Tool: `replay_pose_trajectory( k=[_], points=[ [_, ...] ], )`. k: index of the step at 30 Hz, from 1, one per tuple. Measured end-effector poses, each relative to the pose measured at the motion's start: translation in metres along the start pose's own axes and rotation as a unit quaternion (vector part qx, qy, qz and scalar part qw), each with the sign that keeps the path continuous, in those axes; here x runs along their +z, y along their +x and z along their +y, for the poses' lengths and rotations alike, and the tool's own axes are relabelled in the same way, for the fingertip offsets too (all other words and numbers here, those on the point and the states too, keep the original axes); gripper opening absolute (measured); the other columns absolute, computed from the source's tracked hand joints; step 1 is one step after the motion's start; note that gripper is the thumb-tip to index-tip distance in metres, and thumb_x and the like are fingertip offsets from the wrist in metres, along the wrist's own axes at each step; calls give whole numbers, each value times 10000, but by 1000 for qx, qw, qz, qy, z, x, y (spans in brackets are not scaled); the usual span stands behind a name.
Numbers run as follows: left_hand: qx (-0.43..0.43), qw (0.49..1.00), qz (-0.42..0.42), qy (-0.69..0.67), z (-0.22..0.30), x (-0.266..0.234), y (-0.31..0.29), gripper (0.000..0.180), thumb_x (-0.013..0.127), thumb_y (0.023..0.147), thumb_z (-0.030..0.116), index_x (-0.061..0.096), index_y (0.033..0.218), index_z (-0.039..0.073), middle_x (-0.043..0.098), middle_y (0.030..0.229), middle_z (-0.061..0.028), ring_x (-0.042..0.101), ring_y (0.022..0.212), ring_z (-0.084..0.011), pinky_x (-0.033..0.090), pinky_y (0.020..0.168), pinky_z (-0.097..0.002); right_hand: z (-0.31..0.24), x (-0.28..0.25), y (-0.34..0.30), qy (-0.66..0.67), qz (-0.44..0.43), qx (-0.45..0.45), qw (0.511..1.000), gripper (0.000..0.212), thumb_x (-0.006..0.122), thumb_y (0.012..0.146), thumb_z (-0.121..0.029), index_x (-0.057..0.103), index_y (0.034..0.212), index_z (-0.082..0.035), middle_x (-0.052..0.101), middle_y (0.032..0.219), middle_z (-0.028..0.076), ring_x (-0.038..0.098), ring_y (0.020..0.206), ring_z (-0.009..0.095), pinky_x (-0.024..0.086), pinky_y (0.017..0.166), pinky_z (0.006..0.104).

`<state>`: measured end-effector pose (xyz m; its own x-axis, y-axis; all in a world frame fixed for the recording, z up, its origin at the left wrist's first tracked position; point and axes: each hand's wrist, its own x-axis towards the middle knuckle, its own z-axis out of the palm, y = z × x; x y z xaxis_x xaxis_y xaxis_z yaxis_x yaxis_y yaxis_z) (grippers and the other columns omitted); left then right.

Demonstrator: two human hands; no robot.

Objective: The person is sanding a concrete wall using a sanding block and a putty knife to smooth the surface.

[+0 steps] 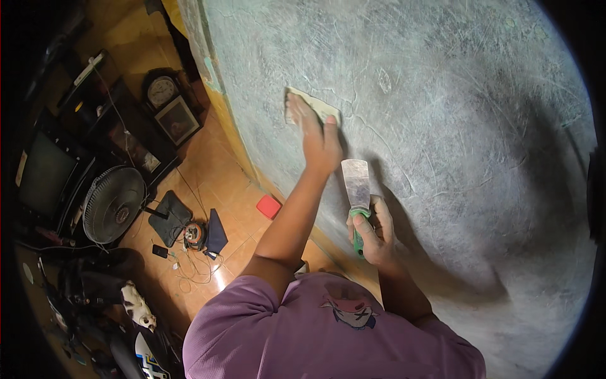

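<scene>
A purple shirt (246, 328) is nearest, and past it the right hand (375, 237) is closed around the green handle of a scraper (356, 186). Its thumb lies along the handle with the blade pointing up, a grip that probably keeps the blade steady and clear of the other hand. Farther up, the left hand (320, 144) is spread nearly flat over a pale sheet (320, 107) at the grey wall (454, 95). The open palm likely spreads pressure evenly; whether the fingers pinch the sheet's edge I cannot tell. Beyond, a red box (269, 206) sits on the tiled floor (205, 167) near the foot of the wall. Farther left stand a fan (113, 205) and a clock (161, 92), apart from the wall, perhaps for working room.
</scene>
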<state>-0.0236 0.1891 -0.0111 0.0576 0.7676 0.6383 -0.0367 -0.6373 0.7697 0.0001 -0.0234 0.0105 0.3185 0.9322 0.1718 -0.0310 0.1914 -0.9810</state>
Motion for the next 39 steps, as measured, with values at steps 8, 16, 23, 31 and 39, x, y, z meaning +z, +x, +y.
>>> replay_pose_trajectory(
  k=[8, 16, 23, 31, 39],
  points=[
    [40, 998, -32, 21, -22, -3, -47, 768, 411, 958, 298, 4, 1443, -137, -6, 1530, -326, -34, 1433, -448, -14, 1155, -478, 11, -16, 3, 28, -39, -1, 999, 215, 554, 937, -140, 463, 1094, -25, 503, 801, -11, 446, 622, 32, 368, 555, 198],
    [73, 996, -29, 45, 10, 0, -19, 783, 418, 953, 349, 19, 1472, -80, 0, 1545, -296, -18, 1448, -410, 10, 1161, -448, 19, -18, 1, 97, -83, 26, 991, 220, 558, 929, -126, 438, 1078, -17, 531, 817, 1, 454, 632, 24, 378, 555, 191],
    [-12, 999, -29, 42, -52, 0, -56, 761, 391, 956, 298, -9, 1454, -116, -26, 1550, -282, -43, 1448, -392, -18, 1159, -434, 13, -21, -1, 63, -89, 57, 992, 201, 509, 945, -153, 440, 1094, -38, 552, 804, 42, 496, 609, 71, 422, 556, 229],
    [93, 995, -14, 15, -34, -11, 11, 770, 404, 952, 346, 48, 1462, -107, 35, 1541, -300, 3, 1444, -418, 4, 1158, -461, 33, -2, 23, 62, -60, 69, 994, 244, 564, 923, -117, 444, 1112, -21, 528, 780, -18, 454, 576, 19, 374, 502, 186],
    [36, 999, -34, -7, -89, -38, 30, 806, 450, 929, 330, 28, 1463, -103, 6, 1534, -315, -7, 1435, -445, 11, 1149, -493, 35, 48, 75, 59, -51, 58, 995, 252, 546, 925, -108, 438, 1120, 7, 555, 852, 22, 499, 666, 48, 422, 594, 204]
  ],
)
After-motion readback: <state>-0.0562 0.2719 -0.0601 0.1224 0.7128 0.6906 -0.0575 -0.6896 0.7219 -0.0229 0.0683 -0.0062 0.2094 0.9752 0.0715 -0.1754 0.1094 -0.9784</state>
